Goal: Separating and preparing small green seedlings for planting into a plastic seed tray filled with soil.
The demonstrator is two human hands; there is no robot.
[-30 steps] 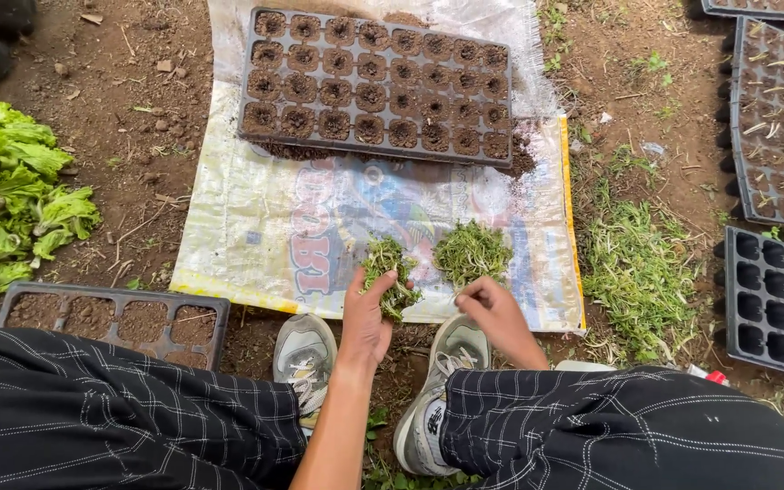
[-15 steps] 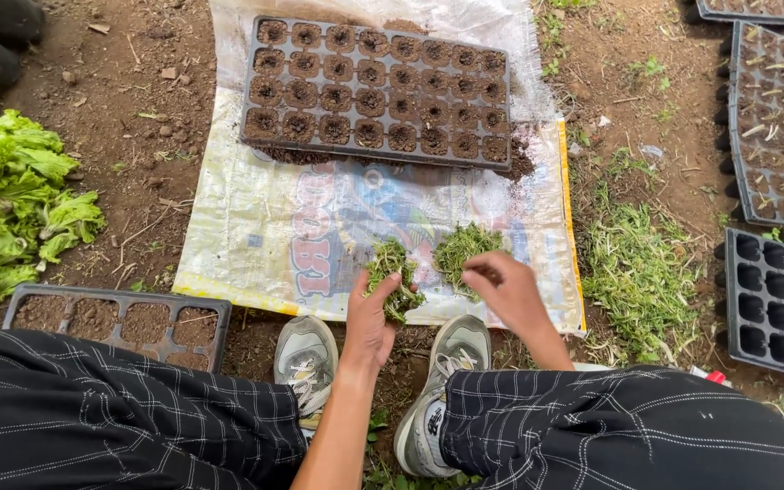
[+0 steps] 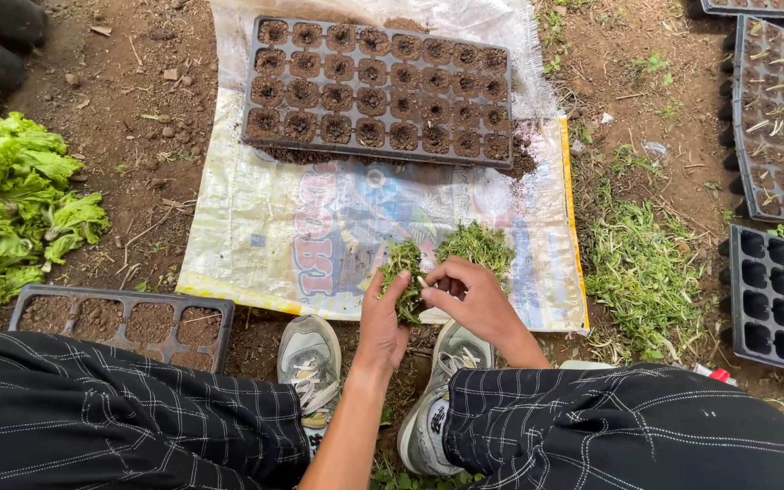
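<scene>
My left hand [image 3: 383,319] holds a small bunch of green seedlings [image 3: 403,272] just above a printed woven sack [image 3: 265,236] spread on the ground. My right hand [image 3: 465,295] has come against that bunch, its fingertips pinching at the seedlings next to my left thumb. A second loose pile of seedlings [image 3: 478,245] lies on the sack just beyond my right hand. Farther out on the sack stands a black seed tray [image 3: 376,86] with its many cells filled with dark soil.
Lettuce leaves [image 3: 6,200] are heaped at the left, with a soil-filled black tray [image 3: 120,318] near my left knee. Cut greens [image 3: 641,272] lie on the dirt at the right, beside an unfilled black tray [image 3: 778,295] and a tray of seedlings [image 3: 782,122]. My shoes [image 3: 310,363] rest at the sack's near edge.
My right hand has moved left from the loose pile of seedlings to the bunch in my left hand. My left hand stayed almost in place.
</scene>
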